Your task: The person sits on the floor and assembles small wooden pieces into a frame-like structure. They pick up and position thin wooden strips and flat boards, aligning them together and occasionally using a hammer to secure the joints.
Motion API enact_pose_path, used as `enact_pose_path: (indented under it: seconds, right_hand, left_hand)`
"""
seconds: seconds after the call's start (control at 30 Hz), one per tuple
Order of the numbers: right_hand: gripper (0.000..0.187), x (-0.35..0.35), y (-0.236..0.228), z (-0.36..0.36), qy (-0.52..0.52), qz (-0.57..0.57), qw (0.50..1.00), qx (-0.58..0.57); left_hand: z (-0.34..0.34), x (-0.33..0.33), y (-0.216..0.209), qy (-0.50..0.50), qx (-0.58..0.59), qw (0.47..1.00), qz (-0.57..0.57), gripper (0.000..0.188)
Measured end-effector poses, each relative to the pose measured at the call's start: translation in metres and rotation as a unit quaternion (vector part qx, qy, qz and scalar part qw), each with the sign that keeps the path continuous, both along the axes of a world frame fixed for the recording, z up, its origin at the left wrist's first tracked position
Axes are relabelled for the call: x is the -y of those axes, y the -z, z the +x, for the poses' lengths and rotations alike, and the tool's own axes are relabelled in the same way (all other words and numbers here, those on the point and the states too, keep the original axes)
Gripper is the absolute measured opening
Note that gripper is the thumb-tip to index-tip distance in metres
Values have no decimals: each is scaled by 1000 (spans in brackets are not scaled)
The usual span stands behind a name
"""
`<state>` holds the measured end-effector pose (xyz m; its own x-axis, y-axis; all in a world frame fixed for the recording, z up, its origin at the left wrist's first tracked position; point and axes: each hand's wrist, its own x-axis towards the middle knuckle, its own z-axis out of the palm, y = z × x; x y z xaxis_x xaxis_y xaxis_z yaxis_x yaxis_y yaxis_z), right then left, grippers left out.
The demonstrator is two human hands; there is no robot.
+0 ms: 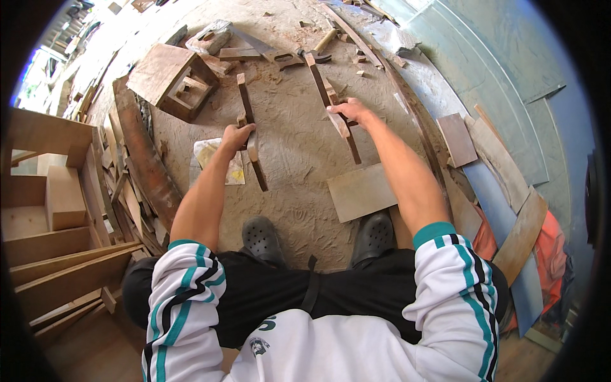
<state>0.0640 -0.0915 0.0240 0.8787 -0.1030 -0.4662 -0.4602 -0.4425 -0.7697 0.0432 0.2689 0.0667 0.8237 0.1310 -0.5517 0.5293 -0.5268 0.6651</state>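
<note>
one dark wooden strip (pixel 245 97) is clasped by the left grip (pixel 238 137); a second wooden strip (pixel 317 76) is clasped by the right grip (pixel 349 111). beyond both grips, a saw (pixel 257 46) is laid on the floor (pixel 293 169).

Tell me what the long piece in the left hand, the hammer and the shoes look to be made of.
Long piece in the left hand: apparently wood, dark brown along its side with a paler end, looking unvarnished.
Hammer: handle likely wood, pale tan; head probably steel, since it looks dark and metallic.
Shoes: matte dark grey, moulded, round holes; foam or rubber, hard to tell.
</note>
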Motion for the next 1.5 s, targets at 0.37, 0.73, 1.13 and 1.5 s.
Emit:
enact_pose_path:
  seconds: [0.37, 0.73, 1.13, 1.5]
  right_hand:
    - [34, -41, -72, 13, -59, 291, 950, 94]
    - [79, -113, -120, 6, 110, -70, 972, 195]
    - [61, -201, -156, -49, 104, 46, 939, 324]
    - [57, -211, -169, -62, 99, 39, 925, 364]
  left_hand:
    - [42, 1, -45, -71, 74, 984, -146, 36]
    - [25, 16, -58, 4, 102, 875, -472, 26]
    - [41, 17, -26, 93, 239, 766, -590, 40]
    - [33, 29, -62, 101, 254, 764, -584, 37]
